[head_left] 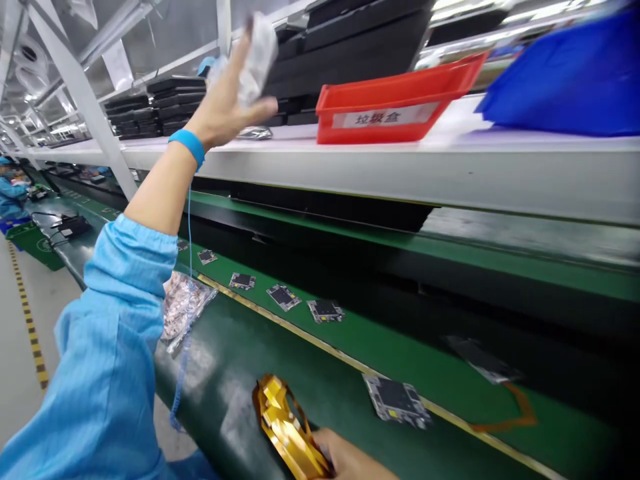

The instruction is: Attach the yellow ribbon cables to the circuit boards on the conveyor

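My left hand (225, 110) is raised above the shelf edge, with a blue wrist strap (189, 145) around its wrist. It grips a crumpled whitish plastic bag (259, 57), blurred by motion. Low in the view, my right hand (353, 459) is closed around a bundle of shiny gold flex cables (283, 417) over the green bench. Beside the bundle, a small circuit board (395, 400) lies across the bench's yellowish strip. Under my left forearm rests a clear bag of pinkish parts (183, 307).
Several circuit boards (283, 297) lie in a row on the green belt (360, 340), with an orange flex strip (523, 407) farther right. Above runs a white shelf (280, 163) bearing a red bin (380, 127), a blue bin (565, 80) and black trays (350, 53). A co-worker (11, 193) is far left.
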{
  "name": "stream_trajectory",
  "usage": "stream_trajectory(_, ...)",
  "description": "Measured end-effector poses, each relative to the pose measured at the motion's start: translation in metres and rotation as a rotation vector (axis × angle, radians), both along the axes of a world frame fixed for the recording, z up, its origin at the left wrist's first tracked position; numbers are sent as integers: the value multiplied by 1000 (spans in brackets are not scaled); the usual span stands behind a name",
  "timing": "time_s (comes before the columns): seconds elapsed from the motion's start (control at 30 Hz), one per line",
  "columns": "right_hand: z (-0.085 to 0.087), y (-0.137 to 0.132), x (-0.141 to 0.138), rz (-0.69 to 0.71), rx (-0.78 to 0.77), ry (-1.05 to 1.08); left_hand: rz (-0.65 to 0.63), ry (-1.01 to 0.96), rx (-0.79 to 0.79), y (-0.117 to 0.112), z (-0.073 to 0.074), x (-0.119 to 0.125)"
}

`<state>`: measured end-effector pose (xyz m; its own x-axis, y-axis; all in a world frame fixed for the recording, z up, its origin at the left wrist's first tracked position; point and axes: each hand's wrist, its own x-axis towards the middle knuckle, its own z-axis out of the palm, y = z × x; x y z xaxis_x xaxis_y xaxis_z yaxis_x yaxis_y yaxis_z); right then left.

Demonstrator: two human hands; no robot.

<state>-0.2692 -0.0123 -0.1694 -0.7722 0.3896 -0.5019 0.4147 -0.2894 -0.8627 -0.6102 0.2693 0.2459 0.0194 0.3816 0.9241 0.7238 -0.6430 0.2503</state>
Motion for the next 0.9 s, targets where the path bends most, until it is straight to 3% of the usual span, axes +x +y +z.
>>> stream_trajectory(0.07,0,-2,1,-23,-14,20,-180,383,-163,-13,-1,12)
stream_trajectory(0.1,0,-2,1,-35,-25,40,-199,473,-135,-22,-4,12)
stream_trajectory(0.17,-1,-2,0,-79,-53,82,-199,449,43,-39,-17,2)
stream_trajectory(0.23,0,0,-3,-138,-69,128,-261,255,247,-57,-45,-11)
stream_trajectory(0.3,3,4,-7,-215,-51,178,-325,74,275,-82,-93,-16)
stream_trajectory(0.37,8,9,-11,-299,-22,202,-357,-194,96,-120,-160,-8)
stream_trajectory(0.43,12,14,-15,-375,-15,188,-426,-468,-181,-165,-235,9)
stream_trajectory(0.5,15,18,-18,-448,-13,159,-488,-666,-594,-207,-305,28)
stream_trajectory(0.57,14,20,-23,-509,-4,141,-553,-777,-998,-238,-358,47)
stream_trajectory(0.6,13,20,-27,-528,4,141,-621,-819,-1169,-248,-376,57)
stream_trajectory(0.67,9,19,-36,-538,25,165,-763,-891,-1382,-262,-397,78)
stream_trajectory(0.73,4,17,-45,-518,68,199,-833,-960,-1478,-267,-403,99)
stream_trajectory(0.8,1,15,-54,-490,174,177,-789,-1073,-1543,-267,-403,116)
stream_trajectory(0.9,5,14,-63,-412,453,-115,-662,-1223,-1588,-265,-405,131)
